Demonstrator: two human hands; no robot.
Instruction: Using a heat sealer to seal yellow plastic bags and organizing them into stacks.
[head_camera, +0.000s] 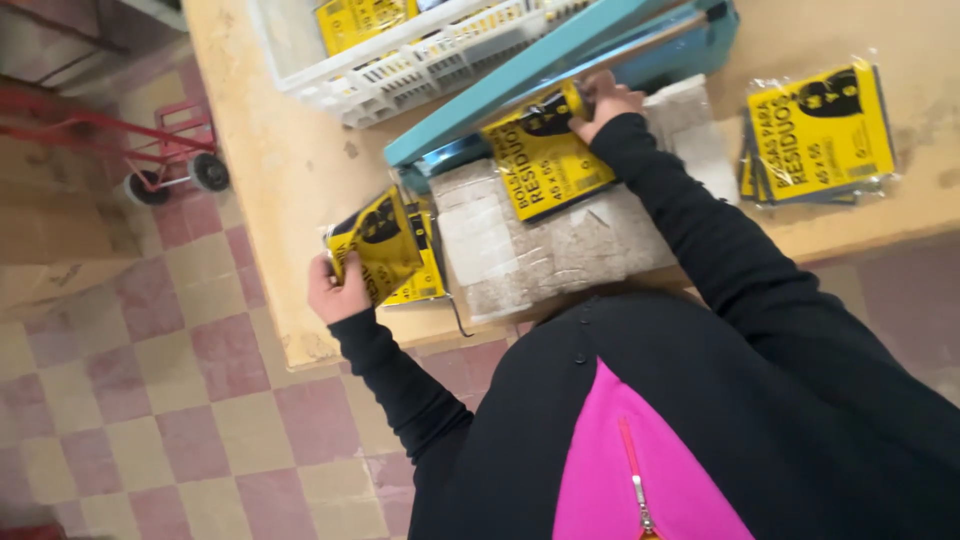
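Left hand (335, 290): at the near left edge of the workbench, fingers curled around a yellow-and-black packet (375, 240) that bends over in the grip; a second packet of the same print (425, 275) lies flat just beside it, partly under the first. Right hand (603, 103): farther in, fingers pinched on the top end of a yellow-and-black packet under the sealer (545, 150), which rests tilted on a pale padded mat (560, 245) with its upper end at the bar of the machine. Heat sealer (560, 60): teal, long arm raised at a slant, running from the far right toward the left of the bench, directly behind the mat. Stack of finished packets (820, 135): same yellow-and-black print, in clear wrap, lying well apart to the right on the bench top. White plastic crate (400, 70): at the far edge, openwork sides, holding more yellow packets, just beyond the sealer. Workbench (270, 170): tan, worn surface, chipped at the near left corner. Sleeves: black, both arms; a pink garment with a zip shows at the chest. Floor (150, 400): chequered tiles in faded red and cream, to the left of the bench. Red hand trolley (150, 150): wheeled, standing on the floor at the far left, apart from the bench.
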